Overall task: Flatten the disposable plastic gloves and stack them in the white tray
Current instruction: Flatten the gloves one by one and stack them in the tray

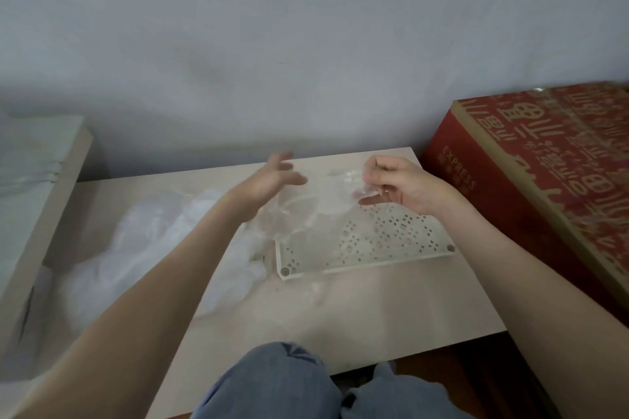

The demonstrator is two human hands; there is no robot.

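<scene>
Pinching transparent plastic glove (301,213) in right grip (398,184) above white perforated rectangular tray (357,270) on pale bench (391,313); holding left grip (269,180) wide.

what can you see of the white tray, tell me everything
The white tray is shallow, rectangular and plastic-looking, its floor full of small holes, with a round hole at each near corner. It lies flat on the pale table, slightly skewed, beside the heap of clear gloves. A clear glove pinched by the right hand hangs over its far left part; contact there is unclear.
</scene>
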